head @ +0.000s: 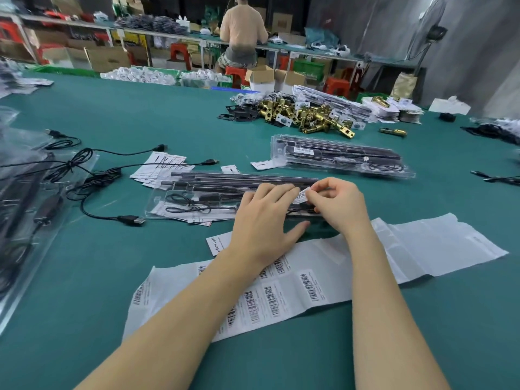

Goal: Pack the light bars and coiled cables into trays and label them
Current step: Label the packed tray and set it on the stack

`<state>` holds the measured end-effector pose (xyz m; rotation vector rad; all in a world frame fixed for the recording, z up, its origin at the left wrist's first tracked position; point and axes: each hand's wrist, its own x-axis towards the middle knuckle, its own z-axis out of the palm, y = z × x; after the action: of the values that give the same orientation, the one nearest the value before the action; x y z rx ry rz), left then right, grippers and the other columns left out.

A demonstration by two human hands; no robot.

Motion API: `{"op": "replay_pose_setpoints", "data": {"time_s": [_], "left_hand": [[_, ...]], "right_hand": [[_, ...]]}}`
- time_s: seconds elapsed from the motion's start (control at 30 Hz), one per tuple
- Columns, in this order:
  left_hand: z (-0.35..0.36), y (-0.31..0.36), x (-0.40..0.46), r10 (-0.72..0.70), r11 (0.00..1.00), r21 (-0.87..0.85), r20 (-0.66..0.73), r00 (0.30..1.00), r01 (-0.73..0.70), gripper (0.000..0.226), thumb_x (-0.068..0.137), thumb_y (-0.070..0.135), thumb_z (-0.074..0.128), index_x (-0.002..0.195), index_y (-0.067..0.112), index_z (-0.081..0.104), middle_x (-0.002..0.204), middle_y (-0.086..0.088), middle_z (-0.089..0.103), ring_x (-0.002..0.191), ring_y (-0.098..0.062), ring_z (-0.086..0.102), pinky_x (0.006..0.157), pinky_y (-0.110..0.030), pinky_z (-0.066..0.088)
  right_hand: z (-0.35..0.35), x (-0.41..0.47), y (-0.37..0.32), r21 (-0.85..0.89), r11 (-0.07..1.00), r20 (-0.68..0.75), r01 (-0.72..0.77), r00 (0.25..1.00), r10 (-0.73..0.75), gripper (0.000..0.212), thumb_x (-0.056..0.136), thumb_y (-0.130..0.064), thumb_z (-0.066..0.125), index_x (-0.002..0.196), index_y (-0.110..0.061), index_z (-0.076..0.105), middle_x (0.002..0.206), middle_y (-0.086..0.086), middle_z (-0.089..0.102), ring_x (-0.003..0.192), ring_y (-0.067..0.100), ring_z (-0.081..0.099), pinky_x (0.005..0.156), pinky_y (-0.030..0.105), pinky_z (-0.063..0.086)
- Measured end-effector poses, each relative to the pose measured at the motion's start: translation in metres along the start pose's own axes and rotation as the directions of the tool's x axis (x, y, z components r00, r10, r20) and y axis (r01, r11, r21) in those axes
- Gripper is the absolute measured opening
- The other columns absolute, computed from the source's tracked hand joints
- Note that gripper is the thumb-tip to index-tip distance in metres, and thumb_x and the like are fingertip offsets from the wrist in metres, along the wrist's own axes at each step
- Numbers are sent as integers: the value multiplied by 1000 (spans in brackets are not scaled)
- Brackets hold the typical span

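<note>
Green-covered table (168, 114) carried a clear tray (197, 204) near centre, a finished tray stack (337, 156) beyond it, barcode label sheets (281, 294) nearest, loose black USB cables (92, 175) left, brass latch parts (306, 114) far side, paper slips (157, 167) between.

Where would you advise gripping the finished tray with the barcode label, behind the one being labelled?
Probably the finished tray is best gripped across its short width near the middle, from above: it lies flat, long and narrow, with bare table along both long edges.
</note>
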<state>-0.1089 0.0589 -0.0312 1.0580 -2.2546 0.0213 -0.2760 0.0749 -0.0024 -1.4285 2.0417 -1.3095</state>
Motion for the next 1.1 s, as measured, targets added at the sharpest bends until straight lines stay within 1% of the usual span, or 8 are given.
{"op": "replay_pose_setpoints", "data": {"time_s": [0.23, 0.4, 0.57, 0.67, 0.8, 0.93, 1.03, 1.1], "left_hand": [[2, 0, -1, -24, 1000, -5, 1, 1000, 24, 44, 92, 50, 57, 128, 26, 63, 130, 12, 62, 119, -16, 51, 99, -35, 37], [-10, -17, 2, -221, 975, -50, -146, 964, 216, 30, 94, 48, 53, 110, 26, 64, 109, 11, 66, 105, -14, 55, 95, -34, 33], [-26, -52, -8, -419, 879, 197, -112, 901, 433, 61, 87, 69, 47, 126, 22, 53, 135, -3, 51, 133, -27, 37, 110, -50, 25], [-33, -64, -16, -538, 813, 212, -81, 839, 542, 76, 86, 77, 40, 134, 18, 45, 143, -10, 42, 137, -33, 34, 111, -54, 27], [-37, -61, -22, -426, 901, 74, -45, 904, 428, 68, 88, 71, 46, 134, 21, 45, 135, -2, 47, 121, -27, 49, 108, -51, 33], [-45, -67, -26, -307, 919, -269, -27, 951, 289, 56, 86, 55, 64, 127, 20, 50, 125, 5, 47, 112, -14, 50, 97, -35, 45], [-54, -85, -26, -268, 956, -145, -94, 959, 253, 57, 82, 61, 66, 123, 23, 52, 125, 6, 50, 121, -15, 46, 102, -36, 40], [-58, -97, -29, -290, 949, -131, -19, 957, 286, 63, 77, 65, 68, 125, 28, 50, 127, 9, 50, 120, -13, 46, 95, -34, 41]], "right_hand": [[0, 0, 1, 12, 1000, -16, -23, 1000, 23, 4, 83, -27, 73, 80, -27, 70, 71, -8, 73, 69, 9, 69, 65, 23, 50], [2, 2, 4, 31, 997, -68, -76, 995, 77, 3, 86, -28, 68, 85, -25, 68, 70, -6, 74, 74, 11, 72, 76, 33, 59], [-3, 7, 9, -21, 986, -188, -167, 969, 160, 10, 89, -35, 63, 88, -26, 66, 80, -5, 74, 86, 18, 71, 78, 33, 55], [-4, 7, 6, 32, 981, -239, -191, 952, 193, 6, 88, -32, 64, 87, -26, 65, 80, -5, 74, 85, 20, 72, 82, 41, 58], [1, 9, -17, 292, 949, -236, -120, 952, 193, 4, 90, -22, 66, 87, -26, 65, 79, -4, 76, 57, 5, 68, 62, 29, 54], [26, 6, -53, 478, 874, -68, -91, 988, 140, 1, 93, -17, 66, 92, -18, 66, 69, -9, 73, 55, 7, 64, 55, 20, 50], [55, -4, -68, 526, 840, 78, -132, 991, 106, 2, 93, -16, 66, 95, -15, 68, 71, -9, 72, 54, 6, 64, 51, 17, 49], [71, -9, -72, 470, 871, 140, -143, 986, 86, 3, 92, -19, 67, 94, -18, 69, 73, -8, 73, 53, 5, 63, 49, 16, 48]]}}
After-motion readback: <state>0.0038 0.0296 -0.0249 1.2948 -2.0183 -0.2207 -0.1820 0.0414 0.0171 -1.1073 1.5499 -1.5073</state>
